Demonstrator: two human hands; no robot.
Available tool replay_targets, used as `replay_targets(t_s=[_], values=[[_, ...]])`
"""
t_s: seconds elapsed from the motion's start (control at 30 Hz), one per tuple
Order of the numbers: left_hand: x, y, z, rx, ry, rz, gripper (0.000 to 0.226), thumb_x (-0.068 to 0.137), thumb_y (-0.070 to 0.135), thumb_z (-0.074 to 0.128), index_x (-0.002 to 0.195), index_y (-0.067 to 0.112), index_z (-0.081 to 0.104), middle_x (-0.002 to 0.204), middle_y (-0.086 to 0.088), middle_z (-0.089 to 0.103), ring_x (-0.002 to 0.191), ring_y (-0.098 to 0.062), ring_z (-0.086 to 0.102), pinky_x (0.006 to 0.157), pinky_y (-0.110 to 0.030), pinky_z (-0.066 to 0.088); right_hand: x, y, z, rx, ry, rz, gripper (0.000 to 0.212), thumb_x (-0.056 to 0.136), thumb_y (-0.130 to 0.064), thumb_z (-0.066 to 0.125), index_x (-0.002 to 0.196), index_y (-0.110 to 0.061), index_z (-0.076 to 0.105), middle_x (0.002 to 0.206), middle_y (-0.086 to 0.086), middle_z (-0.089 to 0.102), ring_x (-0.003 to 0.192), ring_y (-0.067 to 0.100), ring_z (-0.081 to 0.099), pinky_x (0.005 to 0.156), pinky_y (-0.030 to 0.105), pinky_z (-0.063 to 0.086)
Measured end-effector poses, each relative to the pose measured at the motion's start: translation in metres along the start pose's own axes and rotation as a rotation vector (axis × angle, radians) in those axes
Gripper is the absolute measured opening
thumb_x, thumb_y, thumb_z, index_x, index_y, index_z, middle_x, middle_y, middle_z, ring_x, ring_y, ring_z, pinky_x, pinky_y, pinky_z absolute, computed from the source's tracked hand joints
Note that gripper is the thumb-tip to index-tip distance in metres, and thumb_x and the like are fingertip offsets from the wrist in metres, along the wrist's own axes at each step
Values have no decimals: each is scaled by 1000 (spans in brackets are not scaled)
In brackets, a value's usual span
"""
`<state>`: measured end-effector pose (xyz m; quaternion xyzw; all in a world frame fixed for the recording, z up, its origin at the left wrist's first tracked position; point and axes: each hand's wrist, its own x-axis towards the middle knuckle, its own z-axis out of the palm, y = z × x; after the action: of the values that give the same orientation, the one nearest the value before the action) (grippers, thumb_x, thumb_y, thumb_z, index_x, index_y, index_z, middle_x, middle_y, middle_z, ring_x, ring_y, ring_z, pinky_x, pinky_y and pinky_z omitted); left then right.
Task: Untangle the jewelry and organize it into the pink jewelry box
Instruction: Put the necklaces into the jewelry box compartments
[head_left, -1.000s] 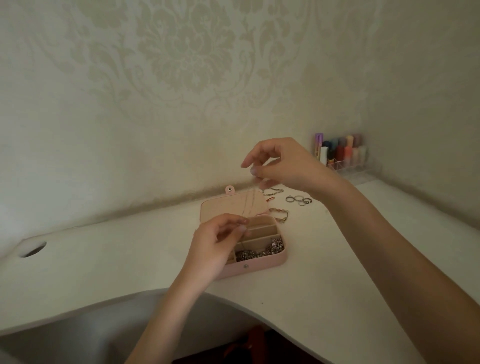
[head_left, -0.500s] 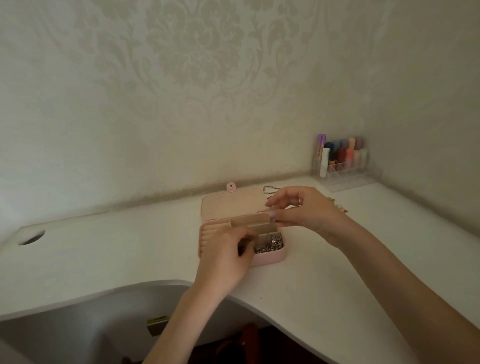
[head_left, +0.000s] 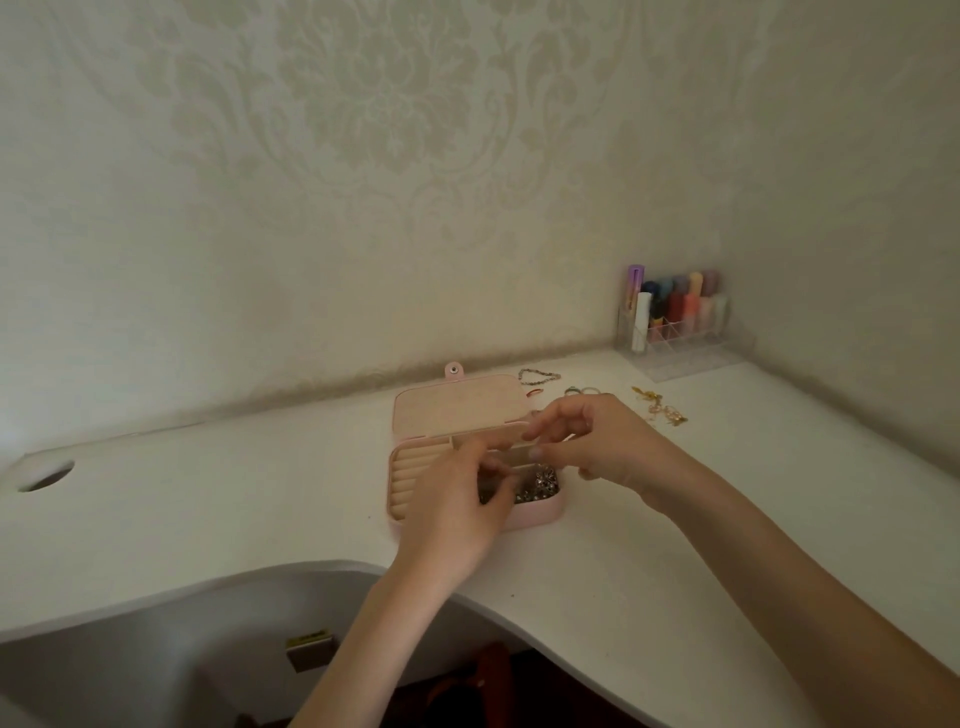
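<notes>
Both hands over the open pink jewelry box (head_left: 415, 467) on the bench (head_left: 208, 499): left hand (head_left: 457, 499) and right hand (head_left: 587, 441) pinch, apparently, a fine chain, hardly visible; light, limp, tangle-prone, best held by its ends

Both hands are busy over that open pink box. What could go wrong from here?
The thin chain is too fine to see here; fed between both hands, left hand and right hand, it could kink again. It might also snag on the silver pieces heaped in the box's front compartment. The right wrist is close to the gold jewelry and rings lying loose on the desk, so a careless pull back could sweep them together.
</notes>
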<state>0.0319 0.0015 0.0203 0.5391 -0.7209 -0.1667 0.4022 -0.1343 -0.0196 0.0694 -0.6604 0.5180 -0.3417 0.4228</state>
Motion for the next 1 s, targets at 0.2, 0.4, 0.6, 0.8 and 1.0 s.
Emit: replay_targets(t_s=[0.2, 0.4, 0.6, 0.8, 1.0], values=[[2, 5, 4, -131, -18, -47, 23, 79, 16, 72, 100, 21, 64, 73, 15, 70, 76, 2, 64, 71, -12, 46, 0, 0, 7, 30, 7, -50, 12, 77, -1, 70, 82, -11, 69, 74, 8, 66, 55, 7, 54, 47, 17, 40], [2, 2, 3, -74, -7, -13, 34, 78, 11, 72, 72, 40, 55, 68, 18, 67, 73, 1, 64, 72, -19, 50, 5, 9, 1, -145, 44, 0, 17, 74, -2, 71, 76, -18, 69, 72, 6, 68, 62, 10, 57, 63, 22, 45], [2, 0, 2, -42, -12, 11, 22, 79, 6, 67, 79, 28, 68, 72, 18, 67, 74, -2, 65, 73, -29, 53, 5, 13, 12, -417, 49, -61, 20, 76, -6, 66, 76, -26, 65, 84, -3, 65, 58, 0, 47, 55, 14, 37], [4, 1, -3, -38, -38, 30, 21, 79, 3, 65, 85, 23, 69, 70, 27, 59, 72, 14, 59, 67, -5, 44, 7, 20, 18, -498, 55, -126, 26, 78, -2, 54, 78, -26, 64, 89, -2, 62, 61, 0, 44, 60, 21, 41], [-1, -3, -8, 14, 48, 72, 14, 77, 5, 68, 83, 18, 72, 67, 27, 56, 72, 16, 56, 67, 2, 37, 9, 22, 17, -487, 75, -151, 23, 80, -5, 52, 78, -23, 66, 86, -1, 63, 62, 5, 47, 59, 21, 42]])
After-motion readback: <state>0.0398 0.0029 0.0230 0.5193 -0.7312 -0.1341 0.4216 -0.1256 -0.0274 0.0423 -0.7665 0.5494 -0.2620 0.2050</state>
